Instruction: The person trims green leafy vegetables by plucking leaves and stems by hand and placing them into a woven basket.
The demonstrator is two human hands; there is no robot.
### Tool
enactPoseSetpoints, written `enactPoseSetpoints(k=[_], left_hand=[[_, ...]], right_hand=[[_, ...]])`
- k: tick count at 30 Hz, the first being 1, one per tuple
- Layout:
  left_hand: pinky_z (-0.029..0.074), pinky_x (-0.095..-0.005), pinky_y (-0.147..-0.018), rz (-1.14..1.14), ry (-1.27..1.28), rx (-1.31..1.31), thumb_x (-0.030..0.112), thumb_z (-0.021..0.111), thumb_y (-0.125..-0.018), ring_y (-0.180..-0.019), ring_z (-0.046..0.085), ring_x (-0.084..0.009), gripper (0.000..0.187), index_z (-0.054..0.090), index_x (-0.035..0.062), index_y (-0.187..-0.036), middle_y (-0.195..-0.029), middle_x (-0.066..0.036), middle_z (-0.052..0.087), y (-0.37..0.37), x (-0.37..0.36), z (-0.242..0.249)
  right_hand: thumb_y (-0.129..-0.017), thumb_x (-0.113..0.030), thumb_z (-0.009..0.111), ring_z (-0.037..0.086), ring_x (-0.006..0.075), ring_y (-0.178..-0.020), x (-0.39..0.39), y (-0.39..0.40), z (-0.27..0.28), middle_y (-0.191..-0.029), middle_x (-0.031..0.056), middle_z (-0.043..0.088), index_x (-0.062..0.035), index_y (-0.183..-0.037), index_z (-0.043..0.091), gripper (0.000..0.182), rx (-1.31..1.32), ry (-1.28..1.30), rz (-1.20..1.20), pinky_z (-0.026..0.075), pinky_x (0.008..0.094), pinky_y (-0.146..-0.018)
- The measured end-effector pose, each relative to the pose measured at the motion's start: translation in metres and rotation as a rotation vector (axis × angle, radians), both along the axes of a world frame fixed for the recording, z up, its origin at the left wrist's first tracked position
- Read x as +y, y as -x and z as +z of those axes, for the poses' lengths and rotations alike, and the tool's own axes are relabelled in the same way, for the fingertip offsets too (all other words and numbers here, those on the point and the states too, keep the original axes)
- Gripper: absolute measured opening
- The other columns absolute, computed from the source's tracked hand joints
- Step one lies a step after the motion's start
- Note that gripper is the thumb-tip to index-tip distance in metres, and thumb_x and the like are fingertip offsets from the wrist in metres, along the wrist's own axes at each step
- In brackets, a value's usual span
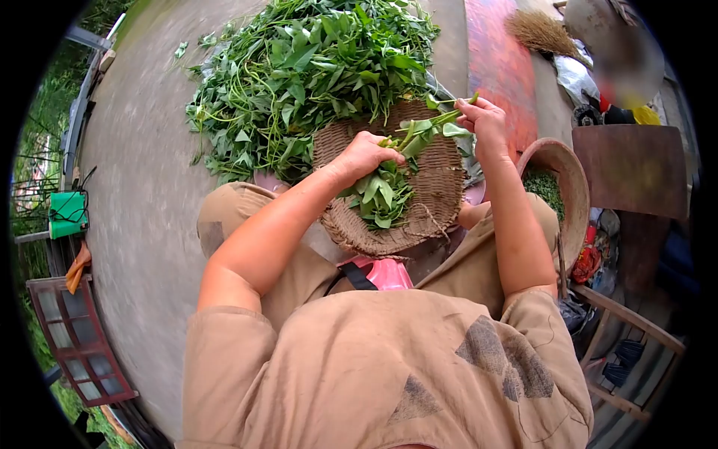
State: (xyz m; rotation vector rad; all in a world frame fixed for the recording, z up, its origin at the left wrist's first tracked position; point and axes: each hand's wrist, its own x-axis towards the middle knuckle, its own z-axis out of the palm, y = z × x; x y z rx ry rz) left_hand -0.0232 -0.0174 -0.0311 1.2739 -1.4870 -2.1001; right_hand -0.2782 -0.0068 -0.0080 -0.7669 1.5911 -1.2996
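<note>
My left hand (366,159) is closed around a small bunch of leafy greens (419,131) over a woven basket (445,172). To the right and a little farther off, my right hand (485,123) pinches the stem end of the greens between thumb and fingers. Plucked leaves (385,198) lie inside the basket below my left hand. The basket rests between my knees. Just beyond it spreads a big heap of long-stemmed greens (314,71) on the ground.
By my right knee stands a round basin (574,179) with chopped-looking green bits in it. Farther right are a brown board (632,168), a straw broom (542,31) and a wooden frame (628,322). Concrete floor (142,187) and a glazed window frame (78,340) lie left.
</note>
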Motion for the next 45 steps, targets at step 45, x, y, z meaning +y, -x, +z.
enactPoseSetpoints(k=[45], left_hand=[[0.047, -0.024, -0.065, 0.079, -0.025, 0.12, 0.012, 0.065, -0.076, -0.067, 0.059, -0.0097, 0.015, 0.072, -0.0006, -0.08, -0.075, -0.003, 0.066, -0.013, -0.007, -0.005]], right_hand=[[-0.081, -0.01, 0.067, 0.06, 0.0165, -0.075, 0.023, -0.043, -0.002, -0.084, 0.0034, 0.058, -0.0082, -0.098, 0.067, 0.017, 0.593, 0.239, 0.801, 0.048, 0.0289, -0.067]])
